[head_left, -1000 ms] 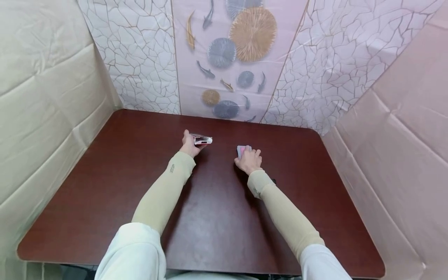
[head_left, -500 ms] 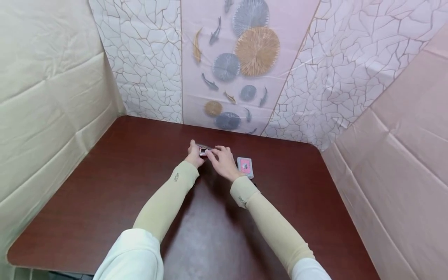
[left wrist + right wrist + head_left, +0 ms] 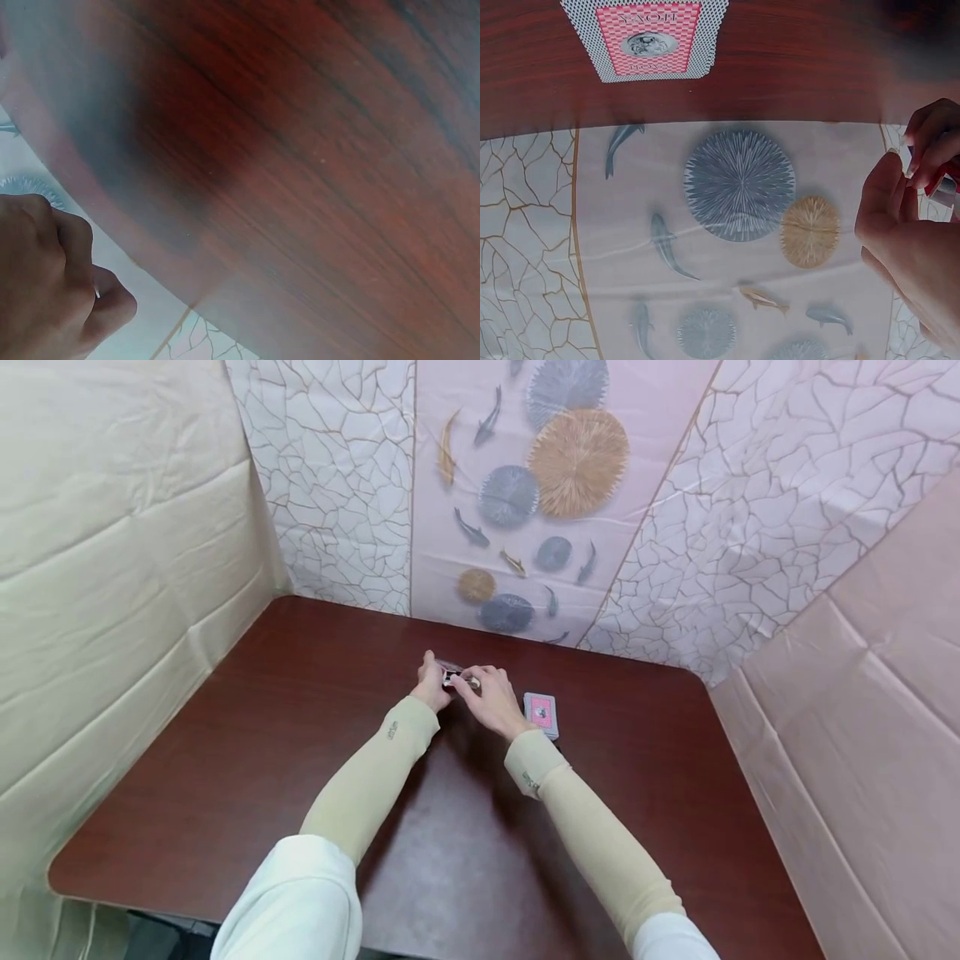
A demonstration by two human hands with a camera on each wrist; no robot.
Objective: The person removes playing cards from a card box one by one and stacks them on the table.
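Observation:
Above the far part of the table, my left hand (image 3: pixel 431 686) grips a small card box (image 3: pixel 452 677) with white and red on it. At the box's end, the thumb and fingers of my right hand (image 3: pixel 491 700) pinch its edge. A bit of the red and white box (image 3: pixel 943 189) shows between both hands at the right edge of the right wrist view. Curled fingers of the left hand (image 3: pixel 45 277) hide the box in the left wrist view. A deck of playing cards (image 3: pixel 542 714) with pink and grey backs lies on the table, right of my right hand.
The dark red-brown table (image 3: pixel 247 760) has rounded corners. A patterned cloth (image 3: pixel 510 502) with fish and discs hangs behind its far edge. Beige cloth walls (image 3: pixel 127 610) stand at both sides. A small dark thing peeks out beside the deck.
My right hand has let go of the card deck and moved left to the box, where its fingers now pinch. The left hand keeps its grip on the box. The head view has shifted slightly.

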